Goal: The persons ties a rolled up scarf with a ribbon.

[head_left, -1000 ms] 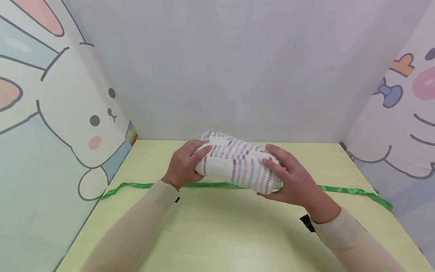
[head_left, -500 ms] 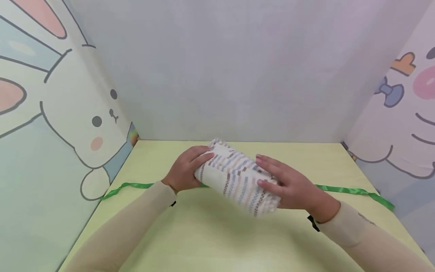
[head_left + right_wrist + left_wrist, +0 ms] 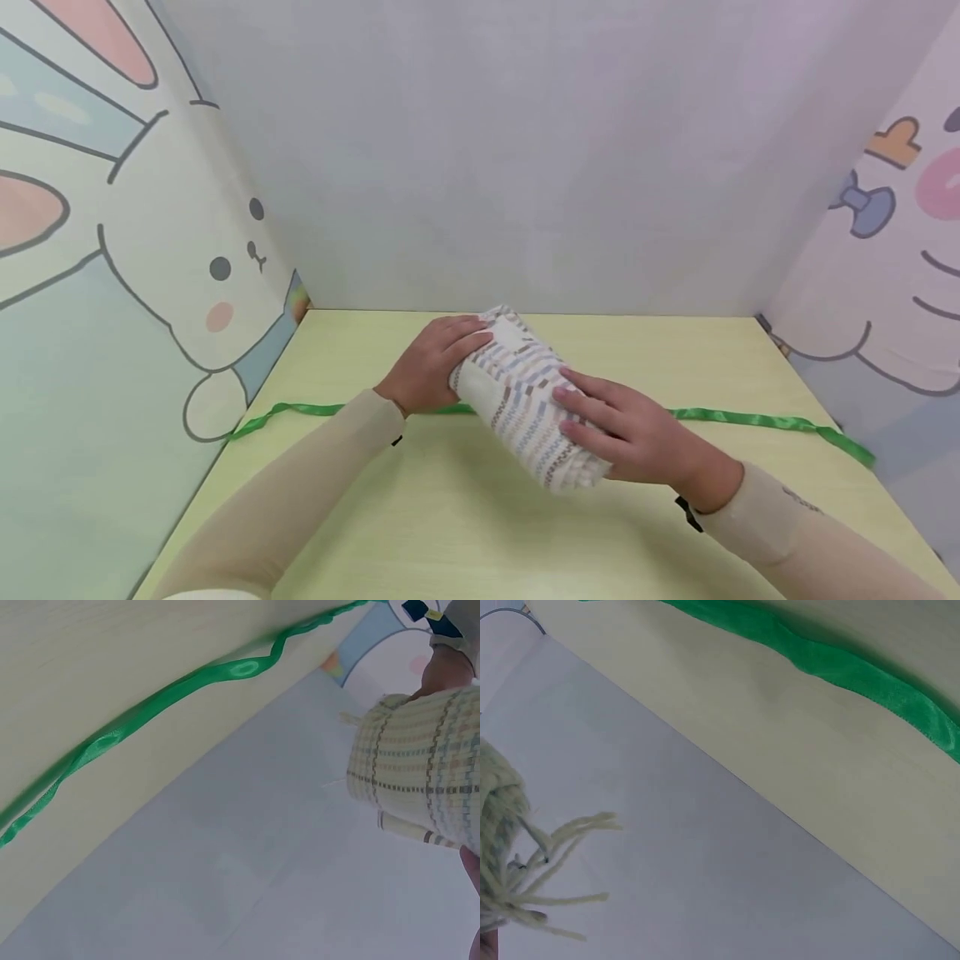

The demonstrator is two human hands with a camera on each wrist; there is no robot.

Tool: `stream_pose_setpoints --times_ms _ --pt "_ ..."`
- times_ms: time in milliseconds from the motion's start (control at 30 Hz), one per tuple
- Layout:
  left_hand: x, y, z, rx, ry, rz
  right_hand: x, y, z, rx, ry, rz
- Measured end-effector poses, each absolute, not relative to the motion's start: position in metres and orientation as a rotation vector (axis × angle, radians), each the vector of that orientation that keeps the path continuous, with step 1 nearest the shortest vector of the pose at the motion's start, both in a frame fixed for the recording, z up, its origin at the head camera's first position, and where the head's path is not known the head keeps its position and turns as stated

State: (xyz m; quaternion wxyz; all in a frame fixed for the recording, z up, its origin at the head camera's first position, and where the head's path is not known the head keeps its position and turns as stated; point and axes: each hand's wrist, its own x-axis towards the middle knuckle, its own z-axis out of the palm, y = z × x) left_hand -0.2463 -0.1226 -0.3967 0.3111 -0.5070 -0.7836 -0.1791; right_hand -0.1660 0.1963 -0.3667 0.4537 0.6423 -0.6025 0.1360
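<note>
A thick bundle of white woven cloth [image 3: 513, 392] with blue, pink and brown stripes is held above the table, slanting down to the right in the head view. My left hand [image 3: 433, 362] grips its upper left end, fingers over the top and thumb hidden. At the lower right end my right hand [image 3: 637, 433] holds it, fingers spread over the upper face and thumb out of sight behind. Loose yarn fringe [image 3: 570, 900] hangs from the cloth in the left wrist view. In the right wrist view the bundle [image 3: 412, 761] shows a rounded end, with a flap below.
A green ribbon [image 3: 750, 417] runs across the pale yellow table [image 3: 420, 517] from side to side, passing behind the cloth. A plain grey-white backdrop [image 3: 525, 167] rises at the table's far edge. Side panels with a cartoon rabbit [image 3: 180, 275] and another figure stand left and right.
The cloth has turned from nearly level to a steep slant, its right end coming down and nearer. My right hand has lowered with it, while my left hand has shifted slightly right.
</note>
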Motion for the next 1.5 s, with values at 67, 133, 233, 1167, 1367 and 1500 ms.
stream_pose_setpoints --times_ms 67,133,233,1167,1367,1500 --pt "-0.247 -0.122 -0.396 -1.338 -2.09 -0.451 -0.165 0.195 -0.369 1.581 -1.495 0.325" --pt "-0.249 -0.121 -0.397 -1.339 -2.111 -0.428 -0.164 0.195 -0.372 1.572 -1.508 0.32" --pt "-0.252 -0.12 -0.398 -1.345 -2.128 -0.4 -0.163 0.195 -0.377 1.556 -1.52 0.318" --pt "-0.295 -0.115 -0.402 -1.473 -2.06 -0.129 -0.166 0.184 -0.418 1.51 -1.642 0.145" --pt "-0.301 -0.106 -0.398 -1.567 -2.018 -0.073 -0.163 0.188 -0.415 1.552 -1.7 0.034" --pt "-0.306 -0.099 -0.398 -1.617 -1.983 0.01 -0.163 0.191 -0.414 1.575 -1.712 -0.076"
